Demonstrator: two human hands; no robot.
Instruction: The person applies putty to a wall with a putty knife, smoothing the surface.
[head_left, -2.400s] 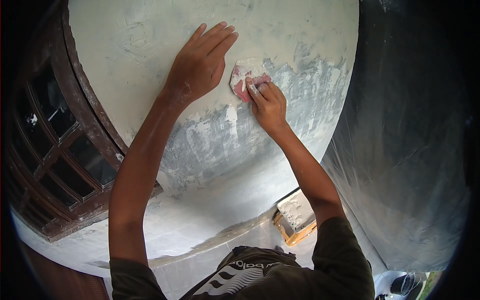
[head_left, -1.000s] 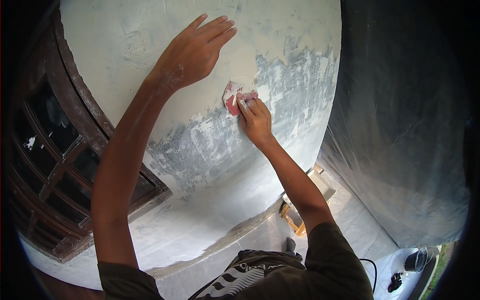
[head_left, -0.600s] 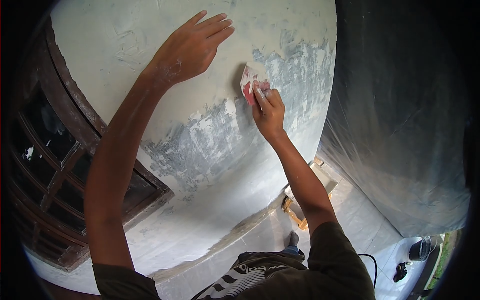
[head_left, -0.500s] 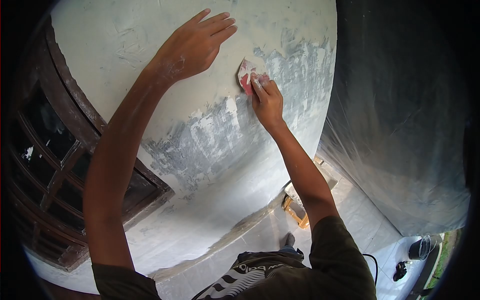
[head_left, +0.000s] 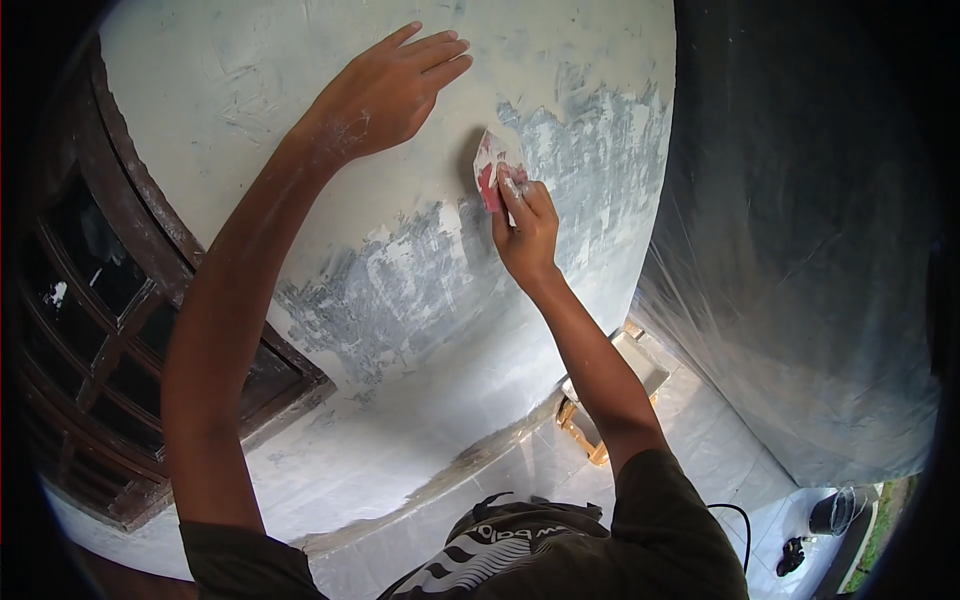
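A wall fills the middle of the view, coated with cream-white putty above and streaked, patchy grey below. My left hand rests with fingers stretched out over the smooth upper coat, white smears on its wrist. Pinched in my right hand is a red putty scraper, its blade crusted with white putty and close against the wall. It sits where the smooth coat borders the rough grey patch. White putty also marks the fingers of this hand.
At left is a dark wooden window frame with glass panes. Plastic sheeting hangs at right. A small wooden stool stands below beside the wall, with a pale tray there. A dark bucket is on the tiled floor.
My right hand has moved slightly down and left along the wall with the scraper. My left hand keeps its place.
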